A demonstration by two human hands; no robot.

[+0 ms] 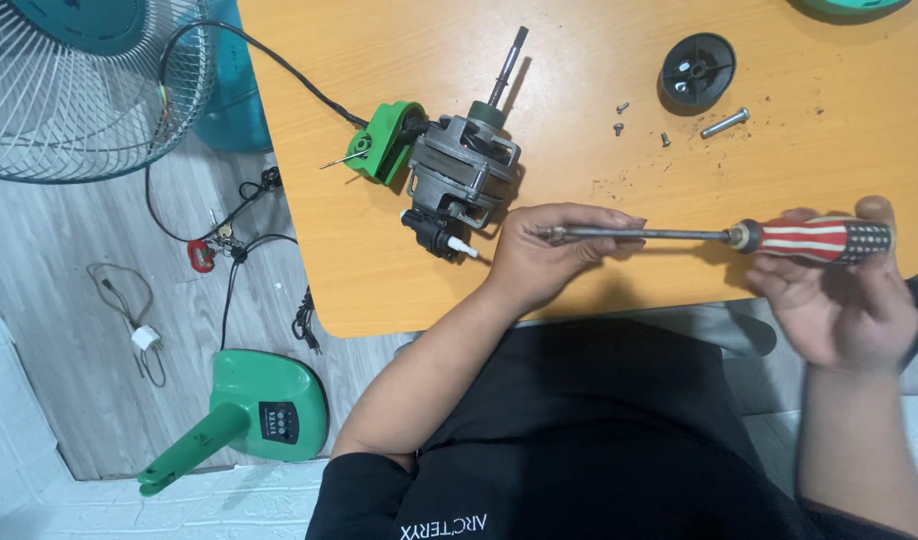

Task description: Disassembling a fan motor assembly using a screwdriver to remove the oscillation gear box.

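Screwdriver [719,236] held level above table edge: shaft pinched by left hand [549,255], striped handle gripped by right hand [839,290]. Fan motor [462,170] just beside. Loose screws [639,125] likely scattered if tip slips.

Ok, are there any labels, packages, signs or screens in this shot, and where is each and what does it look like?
No packages, signs or screens show.
Control panel: on the green fan base lying on the floor at lower left; a small dark rectangle with a row of pale buttons.
Printed lettering: on the person's black shirt at the bottom edge; a short white line, upside down in this view.
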